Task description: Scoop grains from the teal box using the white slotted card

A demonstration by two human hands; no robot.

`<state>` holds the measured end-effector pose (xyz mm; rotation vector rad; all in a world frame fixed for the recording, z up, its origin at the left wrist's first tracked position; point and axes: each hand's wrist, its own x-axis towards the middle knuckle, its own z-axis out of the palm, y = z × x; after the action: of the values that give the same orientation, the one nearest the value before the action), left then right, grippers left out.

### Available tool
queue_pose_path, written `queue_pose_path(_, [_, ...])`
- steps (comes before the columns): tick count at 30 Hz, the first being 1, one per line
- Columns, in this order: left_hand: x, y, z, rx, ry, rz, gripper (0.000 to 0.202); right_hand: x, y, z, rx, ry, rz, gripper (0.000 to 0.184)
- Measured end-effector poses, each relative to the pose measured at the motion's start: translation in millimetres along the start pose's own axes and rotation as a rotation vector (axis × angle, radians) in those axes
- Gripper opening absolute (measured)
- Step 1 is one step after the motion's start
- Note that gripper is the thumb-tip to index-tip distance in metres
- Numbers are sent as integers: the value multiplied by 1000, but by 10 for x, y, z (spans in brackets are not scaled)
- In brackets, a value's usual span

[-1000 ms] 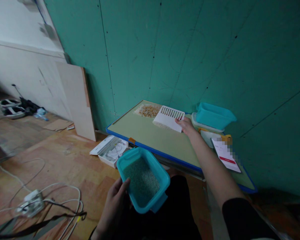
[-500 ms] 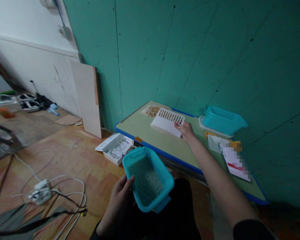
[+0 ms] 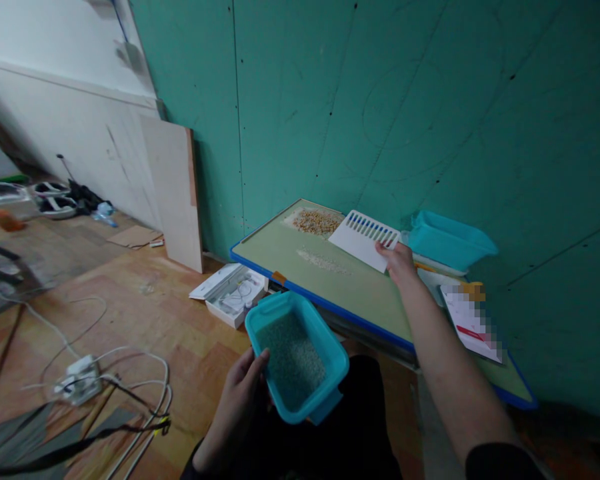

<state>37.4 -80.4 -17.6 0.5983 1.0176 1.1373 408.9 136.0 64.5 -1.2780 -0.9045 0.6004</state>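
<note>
My left hand (image 3: 245,387) grips the near-left side of a turquoise plastic container (image 3: 337,363), its thumb over the rim. Pale grains (image 3: 300,363) that look like rice cover the container's bottom. Over the table, my right hand (image 3: 399,261) pinches the right end of a white slotted scraper (image 3: 360,243), a flat plate with a row of slots along its top. A thin streak of pale grains (image 3: 325,261) lies on the table, left of and nearer than the scraper. Behind it spreads a pile of mixed yellow and pale kernels (image 3: 315,222).
The low table (image 3: 280,248) has a blue edge and stands against the green wall (image 3: 290,100). On its right are another turquoise container (image 3: 450,237) and a printed sheet (image 3: 473,327). An open white box (image 3: 235,300) and a power strip (image 3: 80,380) with cables lie on the floor.
My right hand has moved the scraper to the right, off the streak of pale grains, so more of the streak and the kernel pile shows. My left hand and container stay nearly still.
</note>
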Motion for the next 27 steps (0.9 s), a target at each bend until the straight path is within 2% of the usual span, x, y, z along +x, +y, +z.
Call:
queue_pose_path(6, [-25,-7,24,-66,16,-1,41,103,120,-39,-74,19,-6,43])
queue_pose_path(14, [-47,36,25,-50,-4,-3,46,113,165,0,-63,15,-16,42])
queue_pose_path(18, [-26,50,31,-31,-23,-11,46,123,161,184,-97,-21,-5,44])
queue_pose_path(23, [2,76,33,-8,-72,100,46,65,108,555,-86,-99,-9,45])
queue_pose_path(27, [35,100,42,17,-108,80,45,-50,78,801,-89,-182,-8,43])
